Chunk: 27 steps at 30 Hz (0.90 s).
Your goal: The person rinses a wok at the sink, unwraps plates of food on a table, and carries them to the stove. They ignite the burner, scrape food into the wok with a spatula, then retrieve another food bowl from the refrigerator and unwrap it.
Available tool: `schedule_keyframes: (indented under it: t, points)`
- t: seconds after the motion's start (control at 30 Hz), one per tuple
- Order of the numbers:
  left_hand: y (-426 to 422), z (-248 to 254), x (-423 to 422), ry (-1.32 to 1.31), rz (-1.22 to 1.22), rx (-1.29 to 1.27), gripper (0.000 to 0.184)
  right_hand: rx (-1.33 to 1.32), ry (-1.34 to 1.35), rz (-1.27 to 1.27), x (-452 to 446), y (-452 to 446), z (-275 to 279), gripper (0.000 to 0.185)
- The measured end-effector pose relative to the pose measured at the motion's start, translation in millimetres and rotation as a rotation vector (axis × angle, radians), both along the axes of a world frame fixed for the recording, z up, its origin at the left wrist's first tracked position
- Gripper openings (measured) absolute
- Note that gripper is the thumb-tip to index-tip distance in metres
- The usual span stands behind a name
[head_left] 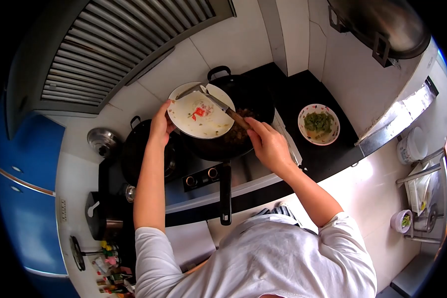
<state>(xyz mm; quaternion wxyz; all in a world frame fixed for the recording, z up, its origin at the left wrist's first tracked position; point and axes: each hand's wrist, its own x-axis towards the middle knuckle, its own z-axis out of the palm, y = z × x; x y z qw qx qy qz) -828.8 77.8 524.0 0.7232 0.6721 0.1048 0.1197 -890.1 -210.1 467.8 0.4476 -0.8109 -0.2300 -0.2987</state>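
Note:
My left hand (160, 124) grips the rim of a white plate (184, 116), tilted over the wok. Bits of red chili (198, 113) and other chopped scraps lie on the plate. In my right hand (269, 145) is the wooden handle of a metal spatula (222, 105), its blade over the plate's far side. Beneath the plate, the black wok (256, 89) sits on the stove with brown food (239, 135) in it, partly hidden by the plate. The wok's long handle (225, 193) points toward me.
Right of the stove, a patterned bowl (334, 134) of chopped green vegetables (318, 121) stands on the black counter (323, 92). Another black pan (134, 154) is at the left, near a metal lid (103, 141). The range hood (119, 44) hangs overhead, upper left.

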Motion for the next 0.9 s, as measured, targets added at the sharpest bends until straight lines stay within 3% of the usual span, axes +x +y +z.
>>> schedule_keyframes:
  t: [0.5,0.8,0.9]
  points:
    - [12,5,10,0.0,-0.083,-0.19,0.041,-0.078,-0.057,0.235,4,-37,-8,0.029]
    - [17,14,8,-0.001,0.004,0.288,0.048,-0.473,-0.186,0.17,24,-96,26,0.025]
    - [17,10,18,-0.065,0.002,0.398,0.046,-0.386,-0.138,0.125,21,-80,33,0.024]
